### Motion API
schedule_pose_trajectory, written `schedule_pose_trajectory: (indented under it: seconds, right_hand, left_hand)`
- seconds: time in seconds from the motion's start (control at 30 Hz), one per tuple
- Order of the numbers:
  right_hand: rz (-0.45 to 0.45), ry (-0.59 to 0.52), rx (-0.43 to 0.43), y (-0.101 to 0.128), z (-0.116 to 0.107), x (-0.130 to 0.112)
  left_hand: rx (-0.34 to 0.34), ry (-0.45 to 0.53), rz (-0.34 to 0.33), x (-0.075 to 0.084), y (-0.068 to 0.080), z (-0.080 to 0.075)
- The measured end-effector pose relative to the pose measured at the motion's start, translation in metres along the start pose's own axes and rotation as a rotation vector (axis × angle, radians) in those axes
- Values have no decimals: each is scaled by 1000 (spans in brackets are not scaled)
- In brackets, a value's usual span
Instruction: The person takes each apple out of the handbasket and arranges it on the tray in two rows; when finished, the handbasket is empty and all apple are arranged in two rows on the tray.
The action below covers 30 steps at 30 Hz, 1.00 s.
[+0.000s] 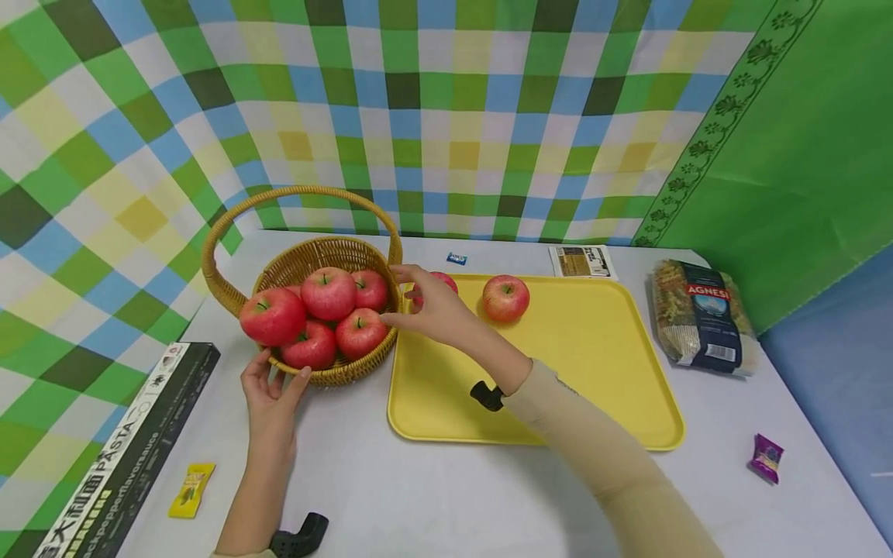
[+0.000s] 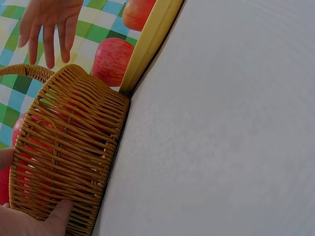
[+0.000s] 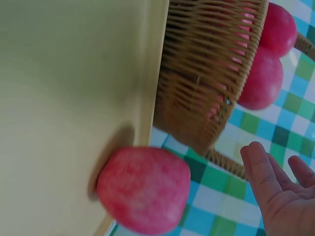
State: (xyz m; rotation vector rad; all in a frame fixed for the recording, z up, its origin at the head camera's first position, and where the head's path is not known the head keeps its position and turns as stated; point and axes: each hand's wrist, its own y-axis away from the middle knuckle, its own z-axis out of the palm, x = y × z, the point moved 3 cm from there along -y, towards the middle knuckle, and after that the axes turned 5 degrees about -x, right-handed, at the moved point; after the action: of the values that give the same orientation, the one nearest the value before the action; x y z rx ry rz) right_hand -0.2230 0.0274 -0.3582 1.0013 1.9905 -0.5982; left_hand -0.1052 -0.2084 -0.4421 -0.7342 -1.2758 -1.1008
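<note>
The left hand (image 1: 268, 399) sits lower left, fingers spread and lightly curved; the right hand (image 1: 429, 306) reaches centre frame, fingers relaxed, empty.

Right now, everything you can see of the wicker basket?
The wicker basket is round, woven of tan cane, with an arched hoop handle. It stands upright on the white table, against the yellow tray's left edge, heaped with red apples. The left hand rests on its near wall; the right hand hovers by its rim.
</note>
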Motion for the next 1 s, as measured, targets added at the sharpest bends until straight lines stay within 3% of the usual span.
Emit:
schedule_pose_trajectory:
  seconds: [0.17,0.43,0.7,0.9,1.0]
  right_hand:
    - [3,-68,-23,-19,16,-4]
    - [65,31,-17,-47,35,-6]
    - [57,-2,28,-67,48,-6]
    - [85,7,25,-78,58,-10]
    - [58,18,14,-83,61,-13]
  left_hand:
    - [0,-1,-5,1,0,0]
    - [10,-13,-17,-1,0,-2]
    - [2,-1,-5,-2,-1,-1]
    - [8,-18,-26,-1,-1,0]
    - [10,-18,-20,0,0,-1]
